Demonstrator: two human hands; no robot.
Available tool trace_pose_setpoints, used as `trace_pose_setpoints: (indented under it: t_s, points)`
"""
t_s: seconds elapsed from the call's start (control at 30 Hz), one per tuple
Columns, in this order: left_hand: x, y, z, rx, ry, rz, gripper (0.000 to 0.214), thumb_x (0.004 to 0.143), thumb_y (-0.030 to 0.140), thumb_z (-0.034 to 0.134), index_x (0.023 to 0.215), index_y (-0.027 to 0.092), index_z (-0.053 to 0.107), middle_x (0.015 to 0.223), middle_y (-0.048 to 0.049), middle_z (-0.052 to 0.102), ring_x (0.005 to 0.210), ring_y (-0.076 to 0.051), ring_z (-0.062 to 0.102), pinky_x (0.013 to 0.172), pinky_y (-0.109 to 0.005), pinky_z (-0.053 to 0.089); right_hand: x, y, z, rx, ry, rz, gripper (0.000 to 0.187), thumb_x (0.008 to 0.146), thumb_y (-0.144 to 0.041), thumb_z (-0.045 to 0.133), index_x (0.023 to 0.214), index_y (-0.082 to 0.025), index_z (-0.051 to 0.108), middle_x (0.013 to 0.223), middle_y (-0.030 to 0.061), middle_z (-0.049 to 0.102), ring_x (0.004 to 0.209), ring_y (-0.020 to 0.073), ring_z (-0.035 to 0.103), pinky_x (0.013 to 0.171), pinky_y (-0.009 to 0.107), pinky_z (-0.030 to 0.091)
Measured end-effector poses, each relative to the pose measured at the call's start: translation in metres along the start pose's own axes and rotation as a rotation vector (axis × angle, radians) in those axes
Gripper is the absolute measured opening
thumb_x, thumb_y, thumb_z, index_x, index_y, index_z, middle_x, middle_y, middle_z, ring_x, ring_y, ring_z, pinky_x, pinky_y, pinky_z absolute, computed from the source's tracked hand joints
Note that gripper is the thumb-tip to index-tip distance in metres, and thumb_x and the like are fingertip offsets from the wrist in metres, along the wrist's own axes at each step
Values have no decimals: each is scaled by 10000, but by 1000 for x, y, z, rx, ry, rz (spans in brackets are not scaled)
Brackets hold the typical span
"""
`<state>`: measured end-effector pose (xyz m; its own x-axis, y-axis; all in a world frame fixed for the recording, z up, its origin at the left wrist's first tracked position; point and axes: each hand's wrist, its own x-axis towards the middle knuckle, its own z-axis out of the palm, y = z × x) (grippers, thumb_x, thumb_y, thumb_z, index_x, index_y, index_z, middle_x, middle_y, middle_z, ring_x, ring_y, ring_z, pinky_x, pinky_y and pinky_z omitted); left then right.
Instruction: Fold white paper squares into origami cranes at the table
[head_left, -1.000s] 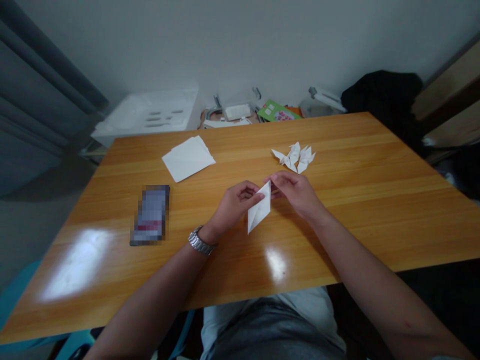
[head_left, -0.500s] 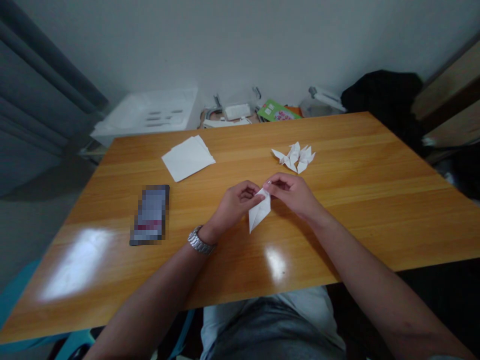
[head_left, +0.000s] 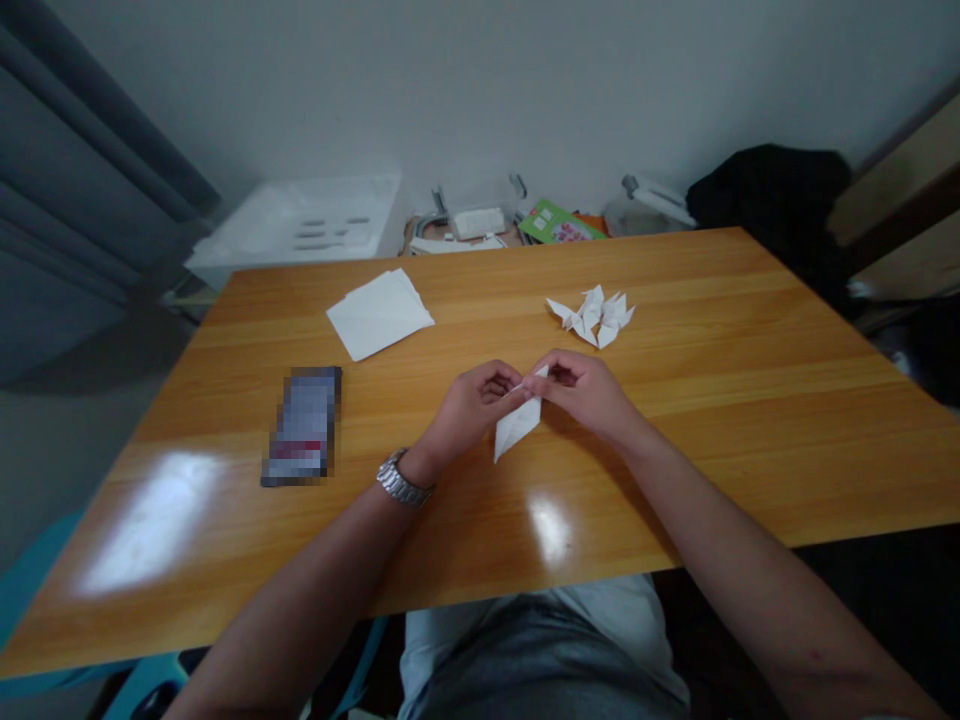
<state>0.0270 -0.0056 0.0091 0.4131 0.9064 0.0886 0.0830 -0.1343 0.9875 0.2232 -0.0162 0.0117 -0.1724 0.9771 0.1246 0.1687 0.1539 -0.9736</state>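
Observation:
A small piece of folded white paper [head_left: 516,428], shaped like a slim kite, is held just above the table in front of me. My left hand [head_left: 480,400] pinches its upper left side, thumb lying across the front. On the upper right, my right hand [head_left: 581,390] grips the same paper between thumb and fingers, and the two thumb tips nearly meet. The paper's pointed end slants down to the left; its upper part is partly hidden by my thumbs. Beyond my right hand lies a cluster of folded white paper figures [head_left: 594,316].
A stack of white paper sheets [head_left: 379,315] lies at the back left of the wooden table [head_left: 465,540]. Nearer on the left is a phone [head_left: 304,425], its screen blurred. Behind the table stand a white plastic tub [head_left: 300,250] and a green booklet [head_left: 559,222].
My right thumb has moved down and left across the paper, close to my left thumb. The paper has tilted slightly, its top tip now showing above my right thumb.

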Motion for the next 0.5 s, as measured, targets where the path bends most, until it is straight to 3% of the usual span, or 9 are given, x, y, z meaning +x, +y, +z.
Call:
trace_pose_setpoints:
  t_s: [0.27, 0.37, 0.5]
  points:
    - [4, -3, -6, -55, 162, -38, 379, 819, 504, 780, 880, 135, 717, 822, -53, 724, 712, -136, 632, 636, -231, 496, 4, 2, 1, 172, 150, 44, 326, 767, -501, 832, 846, -226, 678, 793, 19, 686, 724, 183, 641, 704, 339, 556]
    - [3, -1, -8, 1, 174, -20, 363, 821, 491, 781, 864, 135, 725, 805, -52, 727, 700, -137, 632, 625, -230, 493, 4, 3, -1, 90, 96, 2, 285, 817, -484, 792, 874, -222, 698, 845, 29, 713, 769, 188, 658, 736, 337, 546]
    - [2, 0, -9, 62, 79, 18, 353, 851, 493, 756, 880, 142, 726, 824, -59, 741, 724, -145, 657, 644, -233, 511, 2, 3, -2, -93, -21, -14, 297, 867, -501, 740, 875, -204, 743, 854, 36, 739, 783, 186, 656, 723, 307, 496]
